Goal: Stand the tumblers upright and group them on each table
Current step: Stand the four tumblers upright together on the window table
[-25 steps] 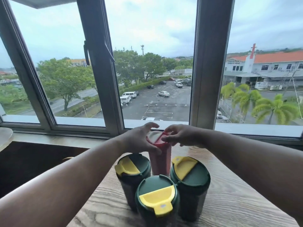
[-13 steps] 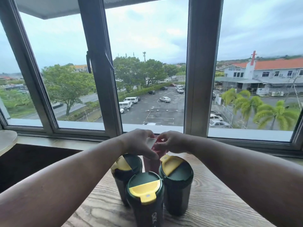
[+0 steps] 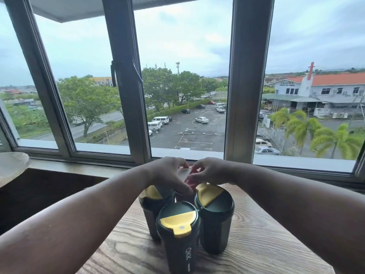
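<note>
Three dark green tumblers (image 3: 216, 224) carry yellow flip lids (image 3: 177, 222); the nearest bears white lettering down its side. A red tumbler (image 3: 189, 179) shows between them. The table (image 3: 256, 244) is pale brown with dark wavy wood grain. The window frame (image 3: 246, 86) is grey.

Big grey-framed window (image 3: 129, 107) in front of me, car park (image 3: 189, 131) below with white vans (image 3: 158, 123), palm trees (image 3: 316, 135), and an orange-roofed building (image 3: 325, 86) under cloudy sky.
</note>
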